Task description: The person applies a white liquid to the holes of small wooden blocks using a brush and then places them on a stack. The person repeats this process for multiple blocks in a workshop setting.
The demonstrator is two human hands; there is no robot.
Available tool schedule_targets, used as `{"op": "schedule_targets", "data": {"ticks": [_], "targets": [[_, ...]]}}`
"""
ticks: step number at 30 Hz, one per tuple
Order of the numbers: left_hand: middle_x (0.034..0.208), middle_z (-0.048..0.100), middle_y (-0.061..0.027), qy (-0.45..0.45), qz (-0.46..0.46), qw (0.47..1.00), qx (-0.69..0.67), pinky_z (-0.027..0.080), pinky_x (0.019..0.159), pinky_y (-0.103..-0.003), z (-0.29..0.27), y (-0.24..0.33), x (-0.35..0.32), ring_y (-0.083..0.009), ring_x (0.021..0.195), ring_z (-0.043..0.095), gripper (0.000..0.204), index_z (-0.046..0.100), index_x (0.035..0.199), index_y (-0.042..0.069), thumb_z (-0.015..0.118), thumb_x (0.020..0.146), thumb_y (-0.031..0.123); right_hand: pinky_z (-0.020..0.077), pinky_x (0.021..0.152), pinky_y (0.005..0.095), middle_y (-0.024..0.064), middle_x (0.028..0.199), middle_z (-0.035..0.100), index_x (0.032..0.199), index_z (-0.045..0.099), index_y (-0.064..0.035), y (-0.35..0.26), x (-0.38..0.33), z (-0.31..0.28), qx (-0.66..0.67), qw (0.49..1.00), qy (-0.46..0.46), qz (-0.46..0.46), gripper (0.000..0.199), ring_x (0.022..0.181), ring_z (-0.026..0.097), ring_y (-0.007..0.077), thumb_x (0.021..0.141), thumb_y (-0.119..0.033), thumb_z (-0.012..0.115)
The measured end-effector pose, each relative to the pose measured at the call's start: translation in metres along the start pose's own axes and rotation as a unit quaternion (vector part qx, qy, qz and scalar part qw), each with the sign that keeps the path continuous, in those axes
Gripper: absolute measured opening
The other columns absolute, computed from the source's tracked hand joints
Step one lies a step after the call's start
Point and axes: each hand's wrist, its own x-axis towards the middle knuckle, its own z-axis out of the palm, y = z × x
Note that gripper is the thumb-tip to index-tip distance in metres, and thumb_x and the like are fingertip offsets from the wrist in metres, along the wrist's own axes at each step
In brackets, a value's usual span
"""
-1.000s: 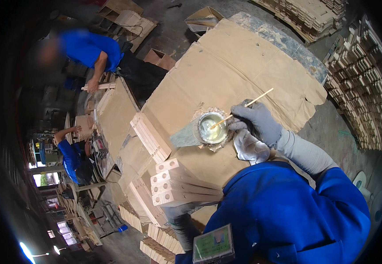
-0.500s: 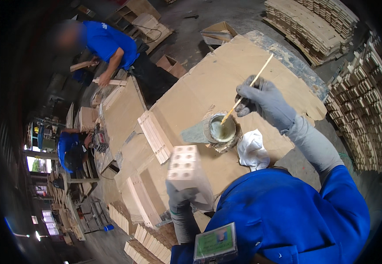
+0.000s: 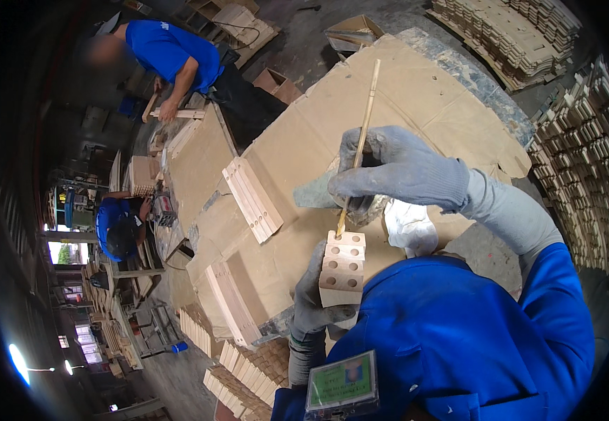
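My right hand grips a thin stick upright, tip at the holed block clasped directly below by my left hand

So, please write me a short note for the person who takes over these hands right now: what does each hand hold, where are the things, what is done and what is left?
Left hand, gloved: grip shut on a stack of wooden blocks with drilled holes, held upright above the cardboard-covered table.
Right hand, gloved: grip shut on a thin wooden stick, tip at a hole in the top block.
A white rag lies below the right hand; other block rows lie on the table.
Done: cannot tell which holes are treated.
Left: probably the remaining holes.
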Motion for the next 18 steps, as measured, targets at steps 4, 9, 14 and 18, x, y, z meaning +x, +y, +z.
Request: {"op": "schedule_targets", "data": {"ticks": [4, 9, 14, 18], "targets": [[0.126, 0.05, -0.0128, -0.004, -0.006, 1.0, -0.009, 0.039, 0.097, -0.032, 0.003, 0.001, 0.002, -0.0201, 0.114, 0.049, 0.106, 0.024, 0.139, -0.008, 0.081, 0.053, 0.016, 0.0509, 0.061, 0.0232, 0.0052, 0.075, 0.063, 0.083, 0.056, -0.0022, 0.0, 0.001, 0.002, -0.004, 1.0, -0.005, 0.024, 0.021, 0.067, 0.061, 0.0104, 0.083, -0.02, 0.068], [0.127, 0.05, -0.0127, -0.019, -0.009, 1.0, -0.001, 0.04, 0.096, -0.032, 0.006, 0.002, 0.006, -0.0198, 0.113, 0.05, 0.107, 0.024, 0.14, -0.008, 0.081, 0.053, 0.017, 0.0505, 0.062, 0.0231, 0.0045, 0.078, 0.063, 0.083, 0.056, -0.0027, 0.001, 0.0, 0.003, -0.075, 0.997, -0.017, 0.019, 0.019, 0.068, 0.061, 0.0103, 0.085, -0.018, 0.067], [0.124, 0.051, -0.0114, -0.011, -0.009, 1.0, -0.004, 0.041, 0.095, -0.031, 0.008, 0.0, 0.007, -0.0187, 0.11, 0.051, 0.107, 0.025, 0.14, -0.006, 0.082, 0.052, 0.017, 0.0505, 0.06, 0.0233, 0.0049, 0.076, 0.062, 0.083, 0.056, -0.0024, -0.002, -0.002, 0.0, -0.028, 0.999, 0.003, 0.024, 0.02, 0.066, 0.061, 0.0099, 0.085, -0.019, 0.066], [0.124, 0.051, -0.0107, -0.001, -0.016, 1.0, -0.003, 0.041, 0.094, -0.031, 0.011, 0.0, 0.008, -0.0181, 0.11, 0.051, 0.107, 0.024, 0.14, -0.006, 0.082, 0.053, 0.016, 0.0504, 0.06, 0.0233, 0.0052, 0.076, 0.062, 0.082, 0.055, -0.002, -0.002, -0.002, -0.002, -0.051, 0.998, 0.017, 0.04, 0.02, 0.066, 0.061, 0.0098, 0.084, -0.018, 0.067]]}}
